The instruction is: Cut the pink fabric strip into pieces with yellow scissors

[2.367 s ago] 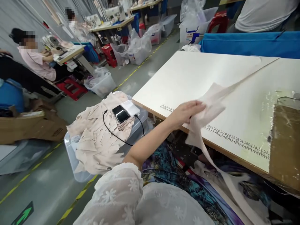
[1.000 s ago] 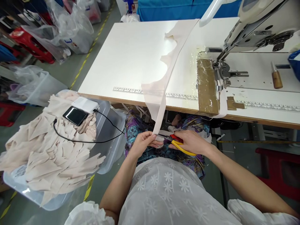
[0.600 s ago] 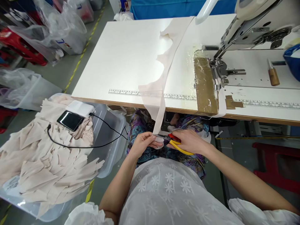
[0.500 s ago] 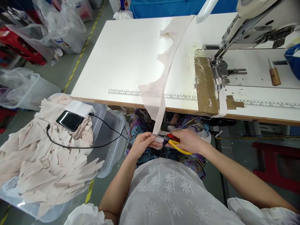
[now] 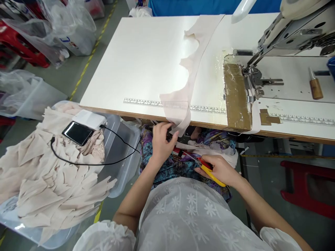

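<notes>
A long pale pink fabric piece (image 5: 193,69) with a scalloped left edge lies across the white sewing table, and its lower end curls over the front edge. My left hand (image 5: 162,143) is at that end, thumb and fingers apart, with the fingertips against the cloth. Over my lap, my right hand (image 5: 221,169) grips a pair of scissors (image 5: 213,176) with yellow and red handles, the blades pointing up and left. More pale cloth (image 5: 222,151) rests on my lap just beyond the scissors.
A sewing machine (image 5: 293,38) stands at the right, with a wooden-handled tool (image 5: 316,88) beside it. To my left, a clear plastic bin (image 5: 123,150) holds a heap of cut fabric (image 5: 60,184), a phone (image 5: 77,133) and a white power bank (image 5: 89,119) with a black cable.
My left hand has let go of the strip's tip and moved up toward the table edge. My right hand has drawn the scissors down and right, away from the cloth. The view has shifted slightly.
</notes>
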`<state>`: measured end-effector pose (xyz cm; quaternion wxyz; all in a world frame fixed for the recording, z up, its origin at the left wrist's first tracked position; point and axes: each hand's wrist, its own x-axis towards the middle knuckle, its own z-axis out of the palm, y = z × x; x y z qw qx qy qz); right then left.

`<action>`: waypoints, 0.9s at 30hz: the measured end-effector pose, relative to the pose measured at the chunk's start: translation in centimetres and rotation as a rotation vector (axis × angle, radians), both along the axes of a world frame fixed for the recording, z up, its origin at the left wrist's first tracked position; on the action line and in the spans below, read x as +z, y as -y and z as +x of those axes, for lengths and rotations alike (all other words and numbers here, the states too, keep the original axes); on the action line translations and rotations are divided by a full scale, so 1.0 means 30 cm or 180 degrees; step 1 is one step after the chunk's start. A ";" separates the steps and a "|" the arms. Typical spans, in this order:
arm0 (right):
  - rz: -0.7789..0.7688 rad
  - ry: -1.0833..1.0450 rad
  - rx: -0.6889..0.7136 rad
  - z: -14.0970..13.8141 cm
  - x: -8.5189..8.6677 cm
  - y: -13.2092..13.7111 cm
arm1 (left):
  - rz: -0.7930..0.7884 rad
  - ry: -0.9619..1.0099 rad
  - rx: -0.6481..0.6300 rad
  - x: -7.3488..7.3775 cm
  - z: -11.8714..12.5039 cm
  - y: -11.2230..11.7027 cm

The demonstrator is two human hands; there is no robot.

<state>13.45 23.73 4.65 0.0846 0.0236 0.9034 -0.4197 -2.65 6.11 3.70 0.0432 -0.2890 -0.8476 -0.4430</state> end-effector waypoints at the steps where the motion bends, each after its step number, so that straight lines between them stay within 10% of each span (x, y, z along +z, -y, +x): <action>1: -0.0075 -0.0002 -0.0097 0.011 0.008 0.003 | 0.0032 -0.0014 -0.0077 -0.003 0.003 -0.032; 6: -0.0206 -0.0039 -0.0479 0.081 0.025 -0.018 | 0.0509 0.1067 -0.0371 -0.080 0.052 -0.057; 12: -0.0381 0.0034 -0.0551 0.136 0.002 -0.071 | -0.0096 0.2157 0.1315 -0.222 0.015 0.269; 16: -0.0437 0.0091 -0.0471 0.098 0.001 -0.067 | -0.0336 0.1989 0.1732 -0.193 0.020 0.424; 23: -0.0522 0.0073 -0.0410 0.000 0.038 -0.045 | 0.0352 0.2583 -0.0922 0.031 0.129 0.205; 27: -0.0428 0.0195 -0.0302 0.002 0.042 -0.064 | -0.0381 0.1369 -0.1112 0.091 0.146 0.081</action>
